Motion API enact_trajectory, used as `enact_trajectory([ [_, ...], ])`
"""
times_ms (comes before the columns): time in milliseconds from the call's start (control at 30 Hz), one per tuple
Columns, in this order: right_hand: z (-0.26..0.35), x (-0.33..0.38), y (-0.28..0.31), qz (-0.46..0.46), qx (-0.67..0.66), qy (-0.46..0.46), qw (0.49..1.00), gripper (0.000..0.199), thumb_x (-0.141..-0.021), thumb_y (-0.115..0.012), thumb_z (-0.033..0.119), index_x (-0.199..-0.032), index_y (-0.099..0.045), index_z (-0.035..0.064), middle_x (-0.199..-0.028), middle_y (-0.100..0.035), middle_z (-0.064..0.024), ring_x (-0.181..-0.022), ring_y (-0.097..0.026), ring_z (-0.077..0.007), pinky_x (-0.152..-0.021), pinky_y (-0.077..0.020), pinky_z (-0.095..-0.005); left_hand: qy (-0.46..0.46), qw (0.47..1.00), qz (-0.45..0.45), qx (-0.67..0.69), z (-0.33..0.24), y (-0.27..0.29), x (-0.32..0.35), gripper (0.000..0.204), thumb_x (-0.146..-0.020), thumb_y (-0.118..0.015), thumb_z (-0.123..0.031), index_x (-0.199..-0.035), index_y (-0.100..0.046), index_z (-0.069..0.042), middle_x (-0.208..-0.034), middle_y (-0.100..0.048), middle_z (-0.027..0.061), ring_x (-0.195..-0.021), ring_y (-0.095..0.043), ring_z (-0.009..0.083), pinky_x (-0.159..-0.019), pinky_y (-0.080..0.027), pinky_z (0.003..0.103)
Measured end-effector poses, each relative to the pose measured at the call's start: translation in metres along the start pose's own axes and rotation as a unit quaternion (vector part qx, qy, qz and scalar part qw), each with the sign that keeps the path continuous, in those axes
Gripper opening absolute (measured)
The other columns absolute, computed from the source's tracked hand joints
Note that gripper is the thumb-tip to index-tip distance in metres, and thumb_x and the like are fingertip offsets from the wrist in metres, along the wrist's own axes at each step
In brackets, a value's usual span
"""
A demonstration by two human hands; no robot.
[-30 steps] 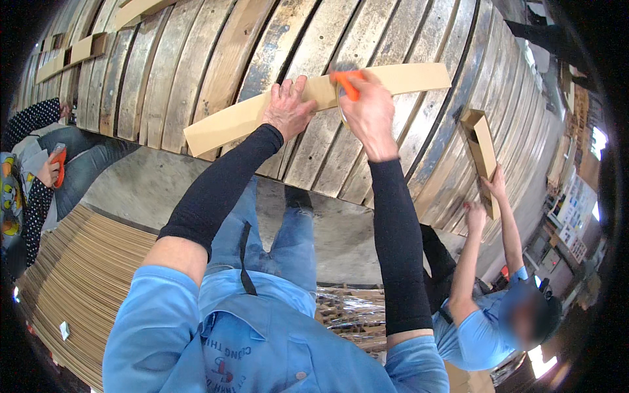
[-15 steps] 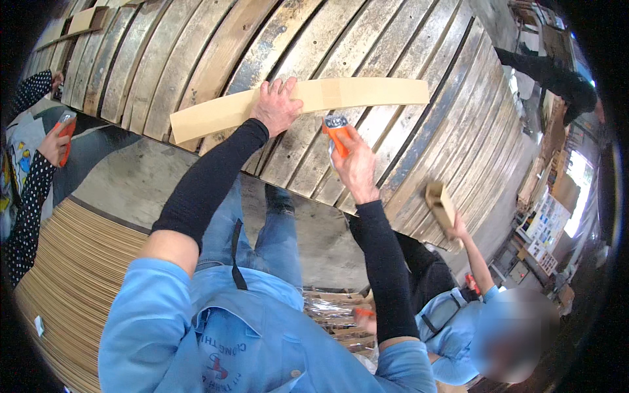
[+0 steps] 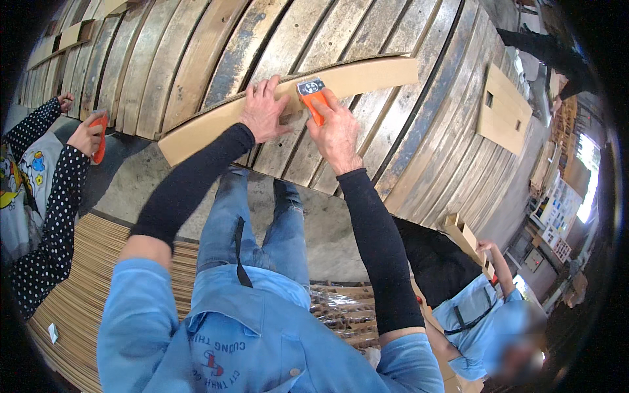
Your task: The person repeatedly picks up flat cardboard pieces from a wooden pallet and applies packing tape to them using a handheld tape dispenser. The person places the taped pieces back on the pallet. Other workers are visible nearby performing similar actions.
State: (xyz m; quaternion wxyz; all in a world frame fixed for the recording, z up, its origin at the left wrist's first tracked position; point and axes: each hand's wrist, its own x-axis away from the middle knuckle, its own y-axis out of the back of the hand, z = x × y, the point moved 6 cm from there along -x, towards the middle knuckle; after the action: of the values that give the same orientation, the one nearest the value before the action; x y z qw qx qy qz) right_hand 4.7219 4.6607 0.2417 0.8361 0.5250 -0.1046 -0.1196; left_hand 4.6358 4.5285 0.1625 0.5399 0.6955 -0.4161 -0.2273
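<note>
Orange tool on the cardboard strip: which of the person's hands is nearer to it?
Right. The right hand grips the orange tool; the left hand presses flat on the cardboard strip just beside it.

Wearing: light blue short-sleeve work shirt with printed lettering on chest, long black arm sleeves running to both wrists, faded blue jeans, dark strap hanging at waist. Hands bare.

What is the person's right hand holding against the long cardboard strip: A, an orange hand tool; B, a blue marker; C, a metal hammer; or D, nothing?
A: the right hand grips an orange hand tool against the cardboard strip, while the left hand presses flat on the strip.
</note>
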Motion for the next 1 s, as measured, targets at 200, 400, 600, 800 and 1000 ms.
enact_trajectory([
  [200,0.002,0.020,0.003,-0.007,-0.023,0.012,1.000,0.045,-0.072,-0.074,0.009,-0.117,-0.072,0.0108,-0.138,-0.059,-0.0142,-0.089,-0.068,-0.0355,-0.079,-0.0575,-0.0447,-0.001,1.000,-0.010,-0.025,0.002,-0.006,0.001,0.053,-0.073,-0.081,-0.045,-0.117,-0.066,-0.017,-0.138,-0.047,0.0158,-0.126,-0.047,0.0323,-0.100,-0.037,0.048],
  [400,0.005,0.050,0.018,-0.007,-0.029,-0.003,1.000,0.045,-0.072,-0.075,0.009,-0.117,-0.073,0.0098,-0.142,-0.057,-0.0132,-0.089,-0.068,-0.0341,-0.080,-0.0577,-0.0423,-0.038,0.994,0.075,0.070,0.002,-0.003,-0.005,0.056,-0.076,-0.079,-0.051,-0.117,-0.066,-0.014,-0.124,-0.053,0.0165,-0.112,-0.060,0.0368,-0.092,-0.049,0.052],
  [600,-0.004,0.063,0.037,0.006,-0.021,-0.038,0.999,0.038,-0.075,-0.073,0.008,-0.112,-0.075,0.0065,-0.143,-0.057,-0.0136,-0.089,-0.069,-0.0348,-0.081,-0.0578,-0.0427,-0.027,0.991,0.118,0.061,-0.025,0.000,-0.009,0.053,-0.074,-0.081,-0.047,-0.117,-0.068,-0.017,-0.121,-0.054,0.0143,-0.109,-0.063,0.0363,-0.089,-0.052,0.052],
  [800,-0.003,0.116,0.052,0.057,-0.049,-0.086,0.993,0.040,-0.076,-0.075,0.007,-0.116,-0.072,0.0030,-0.139,-0.059,-0.0192,-0.110,-0.068,-0.0378,-0.093,-0.0561,-0.0411,0.004,0.984,0.146,0.105,-0.019,0.010,-0.007,0.061,-0.070,-0.083,-0.049,-0.117,-0.069,-0.014,-0.122,-0.058,0.0164,-0.112,-0.062,0.0356,-0.095,-0.051,0.049],
  [1000,-0.025,0.131,0.025,-0.059,-0.037,-0.048,0.996,0.045,-0.071,-0.079,0.008,-0.116,-0.073,0.0092,-0.146,-0.055,-0.0122,-0.091,-0.067,-0.0342,-0.078,-0.0574,-0.0412,0.058,0.863,0.356,0.353,0.017,-0.009,-0.050,0.061,-0.079,-0.081,-0.049,-0.121,-0.072,-0.006,-0.131,-0.066,0.0177,-0.116,-0.064,0.0345,-0.099,-0.050,0.039],
])
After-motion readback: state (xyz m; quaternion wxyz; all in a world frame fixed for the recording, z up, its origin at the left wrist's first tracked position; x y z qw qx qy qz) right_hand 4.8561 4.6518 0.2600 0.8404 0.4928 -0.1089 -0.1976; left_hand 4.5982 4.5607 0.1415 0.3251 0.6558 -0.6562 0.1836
